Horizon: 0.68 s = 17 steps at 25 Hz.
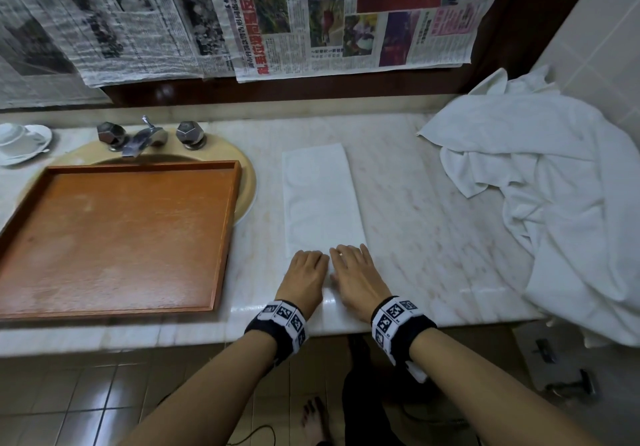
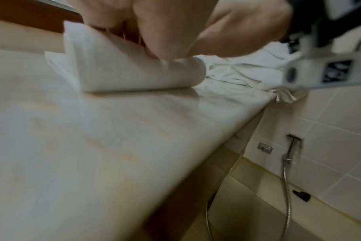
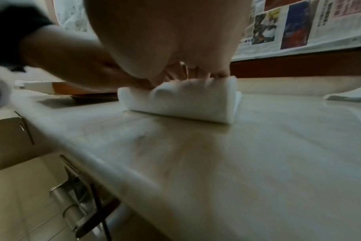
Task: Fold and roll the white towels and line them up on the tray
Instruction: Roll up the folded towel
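Note:
A white towel, folded into a long narrow strip, lies on the marble counter and runs away from me. Its near end is rolled into a short thick roll. My left hand and right hand sit side by side on that roll, fingers curled over its top. The wrist views show the left hand and the right hand pressing down into the roll. An orange-brown wooden tray with nothing in it rests to the left.
A loose pile of white towels covers the counter's right end and hangs over its edge. The tray lies over a sink with a chrome tap. White dishes stand at the far left. Newspaper covers the back wall.

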Each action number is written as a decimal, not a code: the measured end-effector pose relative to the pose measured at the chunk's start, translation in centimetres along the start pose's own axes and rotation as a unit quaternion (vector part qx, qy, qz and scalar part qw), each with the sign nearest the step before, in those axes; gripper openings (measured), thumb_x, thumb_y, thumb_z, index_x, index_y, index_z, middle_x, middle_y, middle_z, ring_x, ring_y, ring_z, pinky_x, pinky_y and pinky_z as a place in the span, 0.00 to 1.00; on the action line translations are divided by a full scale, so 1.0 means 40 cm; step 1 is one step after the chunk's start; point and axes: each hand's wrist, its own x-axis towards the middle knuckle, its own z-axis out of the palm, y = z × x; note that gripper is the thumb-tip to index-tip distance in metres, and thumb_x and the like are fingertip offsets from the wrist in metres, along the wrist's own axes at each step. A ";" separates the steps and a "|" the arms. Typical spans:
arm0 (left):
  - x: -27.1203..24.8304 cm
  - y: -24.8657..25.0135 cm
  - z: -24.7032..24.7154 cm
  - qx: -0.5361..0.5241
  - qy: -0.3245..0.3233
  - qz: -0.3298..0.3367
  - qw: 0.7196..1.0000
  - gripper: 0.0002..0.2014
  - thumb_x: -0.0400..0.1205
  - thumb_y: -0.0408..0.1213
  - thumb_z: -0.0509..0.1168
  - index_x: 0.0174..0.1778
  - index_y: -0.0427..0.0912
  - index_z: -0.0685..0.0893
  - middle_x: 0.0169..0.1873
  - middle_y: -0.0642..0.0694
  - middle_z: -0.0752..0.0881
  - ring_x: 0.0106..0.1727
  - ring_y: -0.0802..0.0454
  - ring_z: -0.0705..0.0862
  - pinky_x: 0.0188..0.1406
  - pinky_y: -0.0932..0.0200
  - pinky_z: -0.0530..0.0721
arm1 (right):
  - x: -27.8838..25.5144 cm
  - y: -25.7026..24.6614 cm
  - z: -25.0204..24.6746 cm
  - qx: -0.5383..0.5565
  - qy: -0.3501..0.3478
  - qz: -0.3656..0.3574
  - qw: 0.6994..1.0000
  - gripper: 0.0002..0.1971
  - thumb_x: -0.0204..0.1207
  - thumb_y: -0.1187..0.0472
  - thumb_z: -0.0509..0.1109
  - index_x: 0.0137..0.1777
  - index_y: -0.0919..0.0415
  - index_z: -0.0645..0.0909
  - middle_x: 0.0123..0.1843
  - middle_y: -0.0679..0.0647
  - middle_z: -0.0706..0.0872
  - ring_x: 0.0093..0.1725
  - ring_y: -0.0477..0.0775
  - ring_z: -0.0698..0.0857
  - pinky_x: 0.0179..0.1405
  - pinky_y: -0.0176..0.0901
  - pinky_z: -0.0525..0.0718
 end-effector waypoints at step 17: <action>0.053 0.032 -0.044 0.038 -0.052 -0.067 0.996 0.21 0.73 0.24 0.63 0.63 0.35 0.81 0.61 0.39 0.82 0.62 0.40 0.80 0.73 0.48 0.71 | 0.028 -0.003 -0.039 -0.001 0.012 0.018 1.000 0.28 0.72 0.71 0.60 0.74 0.64 0.69 0.69 0.59 0.75 0.71 0.62 0.72 0.80 0.56 0.57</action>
